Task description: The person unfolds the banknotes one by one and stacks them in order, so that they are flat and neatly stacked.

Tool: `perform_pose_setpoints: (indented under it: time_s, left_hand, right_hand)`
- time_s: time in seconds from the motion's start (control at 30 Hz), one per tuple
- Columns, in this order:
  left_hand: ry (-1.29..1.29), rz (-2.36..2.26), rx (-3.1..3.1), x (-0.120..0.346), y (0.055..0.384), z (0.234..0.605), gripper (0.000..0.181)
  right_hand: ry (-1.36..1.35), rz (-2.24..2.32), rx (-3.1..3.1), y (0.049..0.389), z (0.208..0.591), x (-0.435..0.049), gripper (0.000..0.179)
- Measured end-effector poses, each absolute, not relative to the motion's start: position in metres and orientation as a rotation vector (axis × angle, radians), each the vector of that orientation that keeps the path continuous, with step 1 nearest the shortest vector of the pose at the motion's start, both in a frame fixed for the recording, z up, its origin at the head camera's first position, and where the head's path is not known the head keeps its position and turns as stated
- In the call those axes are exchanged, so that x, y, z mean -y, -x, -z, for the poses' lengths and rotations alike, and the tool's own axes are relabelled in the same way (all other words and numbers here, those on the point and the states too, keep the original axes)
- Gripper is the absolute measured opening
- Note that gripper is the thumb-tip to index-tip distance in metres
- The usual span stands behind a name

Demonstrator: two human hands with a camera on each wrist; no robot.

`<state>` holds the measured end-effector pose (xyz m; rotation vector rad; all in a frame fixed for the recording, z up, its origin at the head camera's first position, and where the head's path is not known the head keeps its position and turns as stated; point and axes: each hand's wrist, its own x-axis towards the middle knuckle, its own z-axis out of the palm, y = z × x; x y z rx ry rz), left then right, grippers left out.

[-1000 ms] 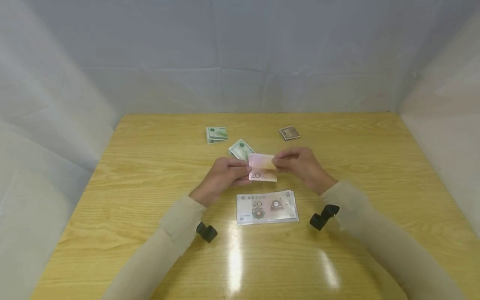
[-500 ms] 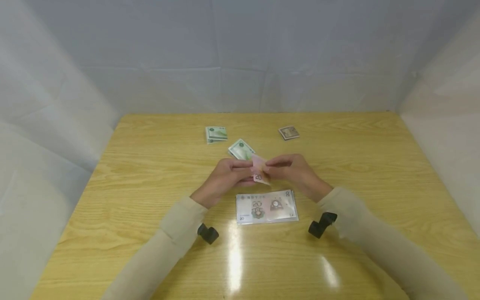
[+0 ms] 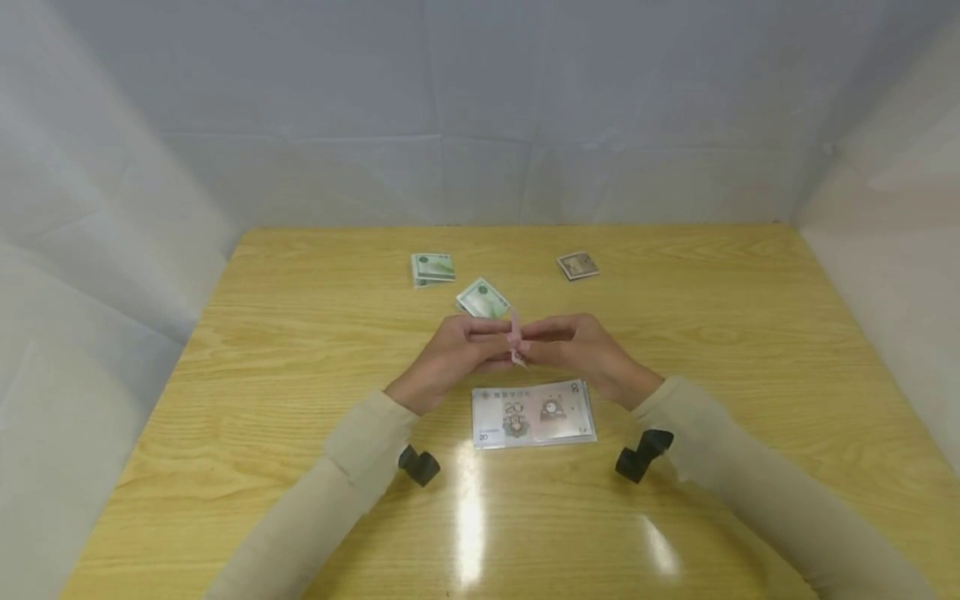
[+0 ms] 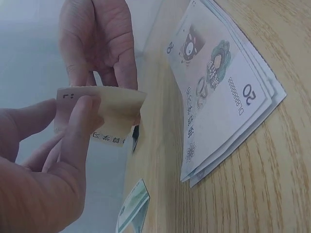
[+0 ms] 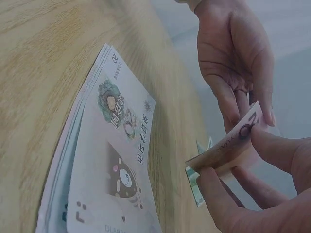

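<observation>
Between my two hands, above the table, a pinkish 20 play banknote (image 3: 516, 337) is bent over on itself. My left hand (image 3: 467, 350) pinches one side of it between thumb and fingers; in the left wrist view the thumb lies across the note (image 4: 116, 111). On the opposite side, my right hand (image 3: 581, 346) pinches it too, and the right wrist view shows the printed 20 on the curved note (image 5: 231, 143). Just in front of the hands, a stack of flat 20 play banknotes (image 3: 534, 415) lies on the table, its edges slightly fanned.
Beyond the hands lies a folded green banknote (image 3: 482, 298), partly covered by the left fingers. Farther back are another folded green banknote (image 3: 433, 267) on the left and a folded brown banknote (image 3: 578, 266) on the right. White sheeting (image 3: 480, 108) surrounds the wooden table (image 3: 300, 350).
The note was spread facing the head view a second ago; it has since been bent and turned edge-on. My right hand has moved left, closer to my left hand. The stack has not moved.
</observation>
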<state>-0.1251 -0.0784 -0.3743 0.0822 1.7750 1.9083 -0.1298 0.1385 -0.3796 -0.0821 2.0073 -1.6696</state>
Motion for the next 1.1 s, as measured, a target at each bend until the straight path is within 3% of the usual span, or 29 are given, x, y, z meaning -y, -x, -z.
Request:
perform_pose_setpoints:
  time_s: [0.5,0.8,1.1]
  left_hand:
    - [-0.047,-1.903,-1.800,0.081,0.123,0.372,0.046]
    - [-0.032,-1.931,-1.769,0.081,0.122,0.372,0.034]
    - [-0.014,-1.890,-1.853,0.080,0.120,0.368,0.033]
  right_hand:
    - [0.064,1.661,-2.015,0.125,0.373,-0.134,0.051]
    - [0.118,1.648,-2.007,0.122,0.367,-0.137,0.049]
    - [0.111,1.597,-2.056,0.121,0.364,-0.145,0.048]
